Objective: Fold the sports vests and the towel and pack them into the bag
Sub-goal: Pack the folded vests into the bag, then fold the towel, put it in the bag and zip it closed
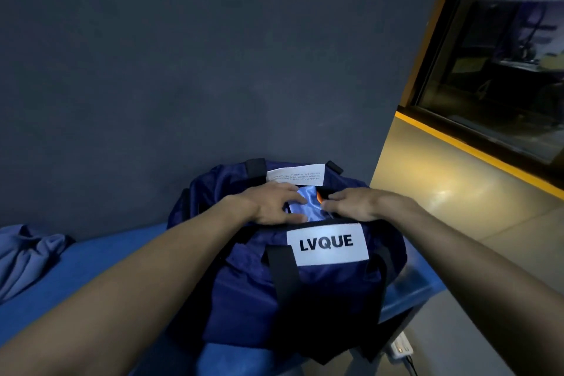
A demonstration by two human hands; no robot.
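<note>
1. We saw a navy bag (305, 281) sitting on a blue padded surface (100, 262), up against a dark grey wall (183, 55).
2. Bag had a white label reading "LVQUE" (328, 243) on the near side, black straps (282, 272) running down its front, and a white printed tag (295, 174) at the far edge of the opening.
3. Top of bag was open in the middle; light blue shiny fabric (300, 203) showed inside the gap, w/ a small orange bit (319, 198) beside it. We couldn't tell which garment that fabric was.
4. Left hand (271, 204) lay at the left side of the opening, fingers curled onto the light blue fabric and bag edge; looked like a grip on the fabric, though not fully clear.
5. Right hand (351, 203) rested on the right side of the opening, fingers bent at the bag's edge near the orange bit; we couldn't tell whether it pinched anything.
6. Crumpled blue cloth (27, 256) lay on the padded surface, far left, well apart from the bag.
7. Right side: tan floor (457, 207), yellow-trimmed dark window (500, 70).
8. White power strip (401, 346) on floor near the bag's lower right corner.
</note>
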